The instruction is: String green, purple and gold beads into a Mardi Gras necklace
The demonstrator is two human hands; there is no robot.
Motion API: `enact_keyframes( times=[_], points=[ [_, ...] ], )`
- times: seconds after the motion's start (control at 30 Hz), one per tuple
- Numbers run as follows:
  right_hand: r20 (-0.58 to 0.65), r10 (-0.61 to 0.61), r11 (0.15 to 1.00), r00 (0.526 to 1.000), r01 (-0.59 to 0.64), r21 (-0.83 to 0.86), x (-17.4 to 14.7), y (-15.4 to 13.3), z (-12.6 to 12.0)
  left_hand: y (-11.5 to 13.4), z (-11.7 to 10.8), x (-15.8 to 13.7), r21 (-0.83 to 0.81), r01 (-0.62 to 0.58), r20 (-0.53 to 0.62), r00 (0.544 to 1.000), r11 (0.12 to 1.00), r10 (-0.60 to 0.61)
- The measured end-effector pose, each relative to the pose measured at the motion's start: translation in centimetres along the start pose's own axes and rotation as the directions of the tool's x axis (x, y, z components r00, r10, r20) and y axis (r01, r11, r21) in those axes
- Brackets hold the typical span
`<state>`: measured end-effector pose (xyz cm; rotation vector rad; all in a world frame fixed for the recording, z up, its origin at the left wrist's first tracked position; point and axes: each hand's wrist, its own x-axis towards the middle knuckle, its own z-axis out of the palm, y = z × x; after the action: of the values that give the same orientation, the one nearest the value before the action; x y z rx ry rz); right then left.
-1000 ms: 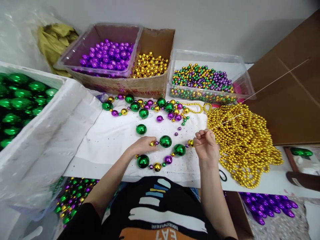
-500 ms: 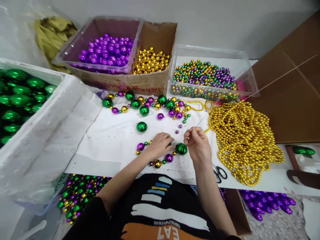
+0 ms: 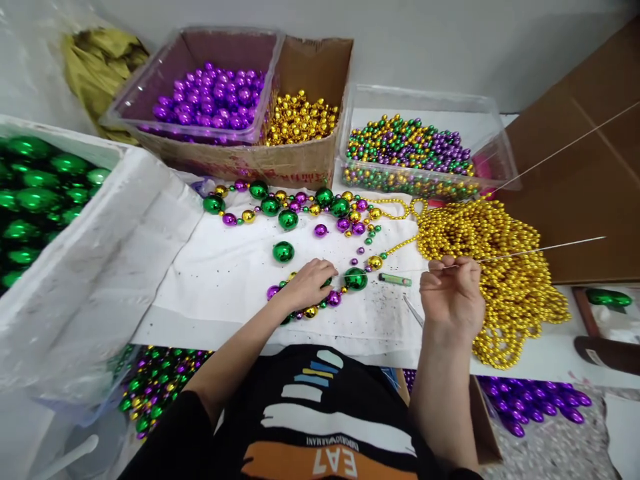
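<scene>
My left hand [image 3: 311, 285] is closed around a large green bead that shows only partly under the fingertips. A strand of purple, gold and green beads [image 3: 311, 311] curves below it on the white cloth. Just right of these fingers lies another large green bead [image 3: 356, 279]. My right hand [image 3: 454, 293] is raised at the right, pinching a long thin needle [image 3: 545, 249] that points right. A thin thread runs from it back toward my left hand. One loose green bead [image 3: 283, 252] sits above the left hand.
A finished-looking bead strand [image 3: 287, 220] lies behind. Gold bead chains [image 3: 505, 300] are heaped right. Bins of purple beads [image 3: 215, 100], gold beads [image 3: 303, 120] and mixed small beads [image 3: 405, 150] stand at the back. A green lighter [image 3: 395, 279] and scissors [image 3: 413, 311], partly hidden, lie near my right wrist.
My right hand has moved to the right with the needle, drawing the thread out. My left hand has shifted slightly left with the bead strand. The lighter is now uncovered.
</scene>
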<state>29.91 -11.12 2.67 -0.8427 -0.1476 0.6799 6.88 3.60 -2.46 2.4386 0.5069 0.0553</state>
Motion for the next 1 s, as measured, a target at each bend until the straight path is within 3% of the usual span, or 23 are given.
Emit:
enact_keyframes(
  times=[0.27,0.4,0.53,0.63,0.8,1.0],
  points=[
    [-0.02,-0.133,0.991,0.991,0.133,0.014,0.4,-4.5,0.4,0.7,0.0,0.3,0.044,0.08,0.014,0.997,0.996,-0.081],
    [0.099,-0.071,0.989,0.993,0.082,-0.119,-0.6,-3.0,2.4,1.0,-0.9,0.4,0.06,0.136,0.084,0.986,0.989,-0.141],
    [0.159,0.058,0.977,0.986,-0.023,-0.211,-2.2,-0.4,3.6,0.8,-2.8,1.2,-0.085,0.147,0.19,0.973,0.986,-0.129],
    [0.156,0.145,0.964,0.977,-0.104,-0.244,-3.2,0.4,3.5,0.4,-3.4,3.4,-0.137,0.162,0.107,0.983,0.977,-0.148],
    [0.153,0.25,0.937,0.956,-0.199,-0.287,-3.9,0.8,3.1,-0.1,-1.8,9.3,0.009,0.227,-0.084,0.97,0.974,-0.226],
    [0.132,0.317,0.917,0.939,-0.268,-0.294,-4.1,2.0,2.4,-0.6,0.7,12.6,0.088,0.229,-0.132,0.967,0.969,-0.217]
  ],
)
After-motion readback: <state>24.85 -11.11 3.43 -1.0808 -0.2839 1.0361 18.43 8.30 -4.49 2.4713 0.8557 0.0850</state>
